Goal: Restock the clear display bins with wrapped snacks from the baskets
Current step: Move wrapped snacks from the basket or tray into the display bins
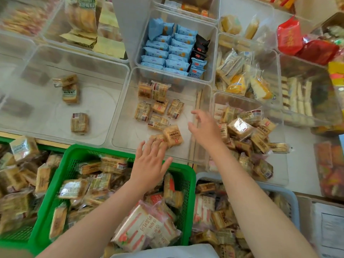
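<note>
Head view: green basket (188, 175) below clear bin (128, 135), blue packets (167, 53) behind

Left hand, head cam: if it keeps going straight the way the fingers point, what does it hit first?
Probably the tan wrapped snack lying in the middle clear bin. The left hand is open, fingers pointing up and slightly right over the bin's near edge, fingertips already beside that packet. Height above it is unclear from one view.

Tan wrapped snacks (173, 136) with dark lettering lie in a clear bin (119, 116), pale blue packets (163, 53) and black ones (202, 44) fill another, red bags (290, 36) sit at the right edge, beside a green basket (186, 172).
</note>
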Available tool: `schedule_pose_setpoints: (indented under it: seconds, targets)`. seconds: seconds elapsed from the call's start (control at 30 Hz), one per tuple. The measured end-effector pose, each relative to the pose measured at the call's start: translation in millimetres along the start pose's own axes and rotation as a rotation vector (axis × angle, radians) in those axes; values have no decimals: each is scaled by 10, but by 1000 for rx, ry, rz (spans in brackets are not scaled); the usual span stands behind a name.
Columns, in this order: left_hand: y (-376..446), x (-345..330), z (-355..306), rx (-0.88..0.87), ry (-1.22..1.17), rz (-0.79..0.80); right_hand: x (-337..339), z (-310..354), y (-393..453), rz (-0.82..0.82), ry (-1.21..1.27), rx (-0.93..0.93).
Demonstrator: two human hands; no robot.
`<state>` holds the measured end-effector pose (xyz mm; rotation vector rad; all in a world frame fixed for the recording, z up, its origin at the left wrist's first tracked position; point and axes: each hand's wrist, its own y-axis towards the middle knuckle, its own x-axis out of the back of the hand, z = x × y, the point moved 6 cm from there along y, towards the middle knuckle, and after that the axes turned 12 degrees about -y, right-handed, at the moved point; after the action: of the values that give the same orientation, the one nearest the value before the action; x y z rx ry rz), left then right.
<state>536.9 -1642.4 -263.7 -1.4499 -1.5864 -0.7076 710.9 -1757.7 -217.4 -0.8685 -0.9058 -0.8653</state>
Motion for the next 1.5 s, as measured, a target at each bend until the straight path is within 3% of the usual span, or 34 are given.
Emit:
schedule_pose_setpoints:
  seconds: [0.1, 0.27, 0.5, 0.63, 0.73, 0.8, 0.9, 0.97, 1.2, 1.4, 1.5]
  targets:
    - [8, -60, -95, -54, 8, 41, 334, -407, -66, -228, -354, -69]
    - [7, -116, -151, -79, 37, 105, 68, -880, -128, 107, -746, -37]
    - [13, -101, -145, -77, 22, 128, -26, -950, 30, 168, -984, -4]
    - [6, -75, -147, -77, 24, 127, 98, -829, 69, 169, -947, 32]
    - [9, -68, -156, -84, 21, 118, 327, -709, 71, 138, -738, 11]
    - [12, -71, -157, -89, 24, 109, 549, -613, 94, 15, -489, -28]
    - [11, -73, -155, -84, 28, 105, 865, -318, 114, -323, -173, 57]
    - [11, -67, -156, -83, 27, 107, 897, -76, 166, -395, -62, 141]
    - [22, -70, -145, -81, 11, 126, 61, 461, 453, -133, -52, 192]
    - [26, -84, -156, -88, 7, 142, -631, 562, 283, 295, -236, 294]
    - [28, -94, -169, -93, 7, 145, -419, 459, 218, 262, -220, 290]
